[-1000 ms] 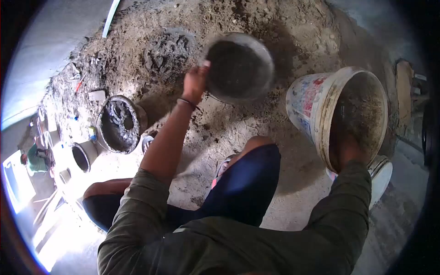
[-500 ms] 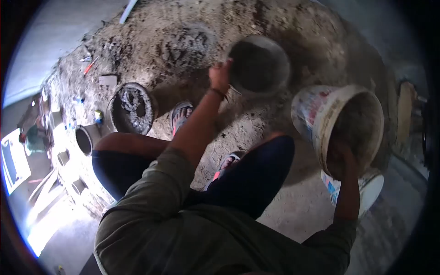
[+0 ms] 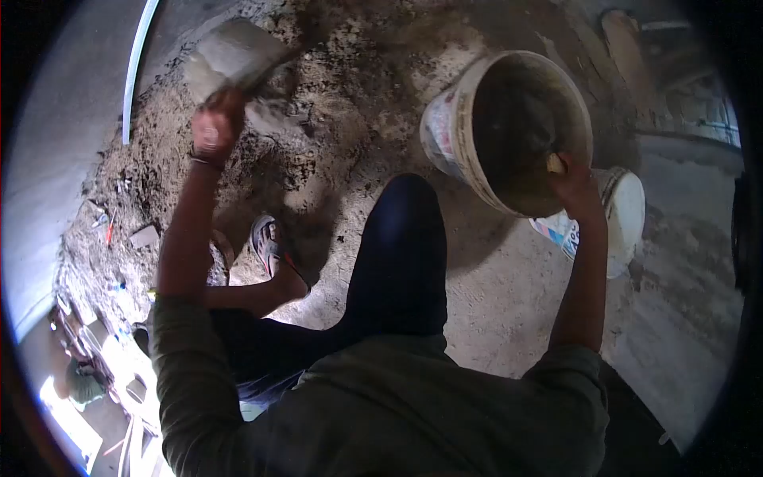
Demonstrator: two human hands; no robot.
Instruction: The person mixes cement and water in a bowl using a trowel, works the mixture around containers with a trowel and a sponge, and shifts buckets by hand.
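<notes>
My left hand (image 3: 218, 127) is closed round the edge of a grey pan (image 3: 238, 52), tilted and blurred by motion, at the upper left over the rough ground. At the right a large dirty bucket (image 3: 465, 135) leans with its mouth toward me. My right hand (image 3: 571, 181) is at the bucket's lower right rim, its fingers closed on a small yellowish thing that I cannot make out. Dark, wet-looking material shows inside the bucket. Behind my right forearm is a second white bucket (image 3: 625, 215).
A long pale strip (image 3: 137, 71) lies at the upper left. A flat grey piece (image 3: 145, 236) and a red-handled tool (image 3: 110, 228) lie on the left ground. Part of a mortar tub (image 3: 219, 258) shows beside my left forearm. Another person (image 3: 83, 385) is at the far lower left.
The pan has moved left with my left hand and tipped from face-up to tilted. My right hand has come up from deep inside the large bucket to its rim. The view has shifted.
</notes>
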